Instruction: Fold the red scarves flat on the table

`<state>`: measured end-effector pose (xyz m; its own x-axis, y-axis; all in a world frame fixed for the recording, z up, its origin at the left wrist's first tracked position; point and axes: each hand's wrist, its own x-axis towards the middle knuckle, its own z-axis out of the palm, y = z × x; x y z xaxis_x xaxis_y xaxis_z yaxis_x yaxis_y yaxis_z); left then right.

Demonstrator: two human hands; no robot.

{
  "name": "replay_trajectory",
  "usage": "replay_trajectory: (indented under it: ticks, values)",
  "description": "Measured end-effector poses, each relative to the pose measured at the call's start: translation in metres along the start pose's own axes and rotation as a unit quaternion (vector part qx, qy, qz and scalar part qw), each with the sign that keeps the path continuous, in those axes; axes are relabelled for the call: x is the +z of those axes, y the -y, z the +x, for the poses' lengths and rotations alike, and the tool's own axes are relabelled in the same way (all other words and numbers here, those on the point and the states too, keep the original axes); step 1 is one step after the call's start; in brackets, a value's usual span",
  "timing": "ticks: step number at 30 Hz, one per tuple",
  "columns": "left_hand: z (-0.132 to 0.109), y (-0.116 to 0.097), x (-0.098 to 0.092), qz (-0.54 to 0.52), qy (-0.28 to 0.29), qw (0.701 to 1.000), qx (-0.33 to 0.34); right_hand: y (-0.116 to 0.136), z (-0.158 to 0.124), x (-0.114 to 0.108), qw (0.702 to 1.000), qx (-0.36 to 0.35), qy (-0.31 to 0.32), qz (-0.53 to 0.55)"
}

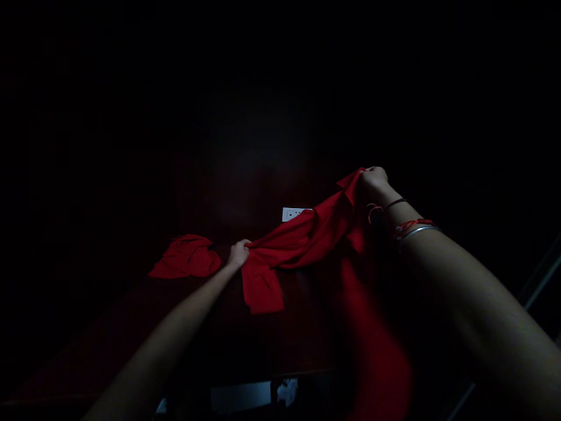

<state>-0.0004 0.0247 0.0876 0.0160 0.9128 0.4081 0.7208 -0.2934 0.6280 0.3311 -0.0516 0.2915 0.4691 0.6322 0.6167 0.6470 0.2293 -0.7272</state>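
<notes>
A long red cloth [302, 238] hangs stretched between my two hands, its kind of garment hard to make out in the dim light. My left hand [239, 252] grips one edge, and a short flap dangles below it. Higher up and to the right, my right hand [374, 178] is closed on the other end, with bangles and a red thread at the wrist. From that side a blurred length of the cloth drops toward the bottom of the view. Left of my left hand lies a crumpled second red cloth [186, 257].
A white socket plate [291, 214] shows behind the stretched cloth. The dark reddish table [175, 327] has its front edge near the bottom, with pale objects [241, 397] below it. Most of the surroundings are too dark to see.
</notes>
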Motion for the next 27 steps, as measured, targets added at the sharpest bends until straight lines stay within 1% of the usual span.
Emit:
replay_trajectory:
  ticks: [1,2,3,4,5,6,7,8,9,10,11,12,13,15,16,18,20,21,23,25,27]
  values:
    - [0.017,0.001,-0.027,0.002,-0.046,0.999,-0.015,-0.005,-0.002,-0.009,0.998,0.012,-0.039,-0.049]
    - [0.034,0.001,-0.055,0.004,-0.094,0.995,-0.029,-0.009,-0.003,-0.017,0.993,0.023,-0.066,-0.091]
    - [0.049,-0.001,-0.083,0.006,-0.140,0.989,-0.042,-0.011,-0.005,-0.021,0.991,0.029,-0.071,-0.114]
    - [0.062,-0.004,-0.106,0.008,-0.177,0.983,-0.050,-0.012,-0.006,-0.023,0.992,0.026,-0.048,-0.115]
    - [0.072,-0.008,-0.124,0.009,-0.203,0.978,-0.051,-0.010,-0.007,-0.021,0.992,0.021,-0.019,-0.123]
    - [0.078,-0.015,-0.133,0.011,-0.207,0.977,-0.040,-0.008,-0.008,-0.016,0.990,0.010,0.022,-0.142]
    - [0.080,-0.023,-0.133,0.011,-0.181,0.983,-0.015,-0.004,-0.010,-0.008,0.984,-0.004,0.067,-0.168]
    - [0.077,-0.032,-0.125,0.006,-0.119,0.993,0.009,0.001,-0.011,0.002,0.974,-0.021,0.111,-0.196]
    - [0.071,-0.043,-0.111,-0.004,-0.031,0.999,0.018,0.007,-0.014,0.014,0.960,-0.042,0.153,-0.229]
    - [0.062,-0.054,-0.091,-0.011,0.048,0.998,0.030,0.012,-0.017,0.026,0.950,-0.055,0.180,-0.247]
    - [0.050,-0.065,-0.069,-0.018,0.075,0.996,0.046,0.018,-0.021,0.038,0.944,-0.067,0.198,-0.257]
    - [0.036,-0.076,-0.047,-0.023,0.081,0.995,0.058,0.023,-0.025,0.050,0.939,-0.074,0.211,-0.261]
    - [0.020,-0.087,-0.027,-0.033,0.074,0.994,0.074,0.027,-0.030,0.059,0.935,-0.083,0.219,-0.265]
    - [-0.014,-0.109,0.003,-0.106,-0.001,0.988,0.113,0.033,-0.038,0.074,0.927,-0.109,0.231,-0.276]
    - [-0.031,-0.118,0.013,-0.139,-0.029,0.982,0.122,0.036,-0.042,0.079,0.922,-0.123,0.232,-0.285]
    - [-0.059,-0.136,0.025,-0.168,-0.072,0.976,0.118,0.041,-0.047,0.084,0.914,-0.140,0.228,-0.305]
    - [-0.076,-0.150,0.033,-0.166,-0.090,0.976,0.105,0.047,-0.050,0.084,0.912,-0.138,0.216,-0.320]
    - [-0.079,-0.155,0.037,-0.158,-0.096,0.977,0.102,0.050,-0.051,0.083,0.914,-0.134,0.207,-0.323]
    - [-0.074,-0.159,0.042,-0.132,-0.101,0.981,0.103,0.056,-0.050,0.078,0.919,-0.133,0.188,-0.321]
    - [-0.060,-0.155,0.041,-0.098,-0.105,0.984,0.105,0.058,-0.048,0.071,0.925,-0.141,0.164,-0.314]
    - [-0.039,-0.143,0.033,-0.070,-0.113,0.985,0.106,0.056,-0.044,0.063,0.931,-0.149,0.135,-0.304]
